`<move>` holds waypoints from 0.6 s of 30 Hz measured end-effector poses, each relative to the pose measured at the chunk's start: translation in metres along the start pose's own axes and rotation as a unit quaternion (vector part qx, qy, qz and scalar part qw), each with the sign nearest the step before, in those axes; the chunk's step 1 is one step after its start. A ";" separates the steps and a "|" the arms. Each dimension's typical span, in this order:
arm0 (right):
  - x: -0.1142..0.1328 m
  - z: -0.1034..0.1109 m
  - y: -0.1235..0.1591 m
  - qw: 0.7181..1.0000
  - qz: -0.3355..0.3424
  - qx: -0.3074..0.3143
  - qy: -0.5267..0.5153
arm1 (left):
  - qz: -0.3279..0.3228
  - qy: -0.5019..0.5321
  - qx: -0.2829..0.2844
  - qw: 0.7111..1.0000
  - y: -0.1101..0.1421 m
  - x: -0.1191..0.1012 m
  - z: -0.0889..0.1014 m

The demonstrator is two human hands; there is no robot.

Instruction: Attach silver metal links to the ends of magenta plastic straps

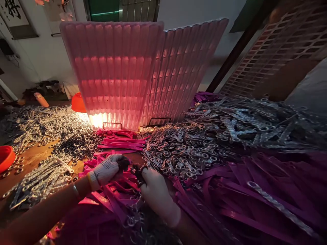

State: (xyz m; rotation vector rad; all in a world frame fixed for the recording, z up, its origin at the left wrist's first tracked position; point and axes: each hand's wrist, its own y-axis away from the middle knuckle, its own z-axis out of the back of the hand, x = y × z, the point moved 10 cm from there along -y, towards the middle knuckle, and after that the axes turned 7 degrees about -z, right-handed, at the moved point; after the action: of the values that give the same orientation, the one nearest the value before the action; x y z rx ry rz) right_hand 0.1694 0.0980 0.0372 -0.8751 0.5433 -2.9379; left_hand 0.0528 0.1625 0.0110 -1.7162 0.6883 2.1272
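Note:
My left hand (106, 170), in a white dotted glove with dark fingertips, is closed in a pinch. Close to its right, my right hand (154, 192) wears a plain white glove, also dark at the fingers, and its fingers are pressed together. Whatever sits in the fingertips is too dark and small to make out. Under and around both hands lie magenta flat strips (109, 200). A heap of silver pieces with ring ends (176, 149) is just beyond the right hand. Purple straps (230, 190) spread to the right, with one twisted silver piece (278, 204) on top.
Two pink ribbed translucent panels (114, 71) stand upright at the back, lit by a bright glow low on the left. An orange dome (78, 102) is beside them. Leftward lie loose rings (79, 143), silver strips (43, 180) and an orange bowl (6, 158).

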 end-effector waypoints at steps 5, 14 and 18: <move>0.046 -0.001 0.015 0.985 0.096 -0.054 0.134 | -0.059 -0.113 -0.062 0.990 0.043 -0.011 0.007; 0.055 -0.009 0.041 0.976 0.153 -0.061 0.145 | -0.188 -0.202 -0.028 0.961 0.076 0.000 -0.008; 0.051 -0.021 0.034 0.985 0.079 0.062 0.142 | -0.134 -0.129 -0.004 0.983 0.079 0.010 -0.007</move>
State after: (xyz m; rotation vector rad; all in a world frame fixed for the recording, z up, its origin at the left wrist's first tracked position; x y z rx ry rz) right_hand 0.1132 0.0663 0.0361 -0.3827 0.4101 -2.9262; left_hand 0.0145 0.0920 0.0133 -1.4087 0.3541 2.1092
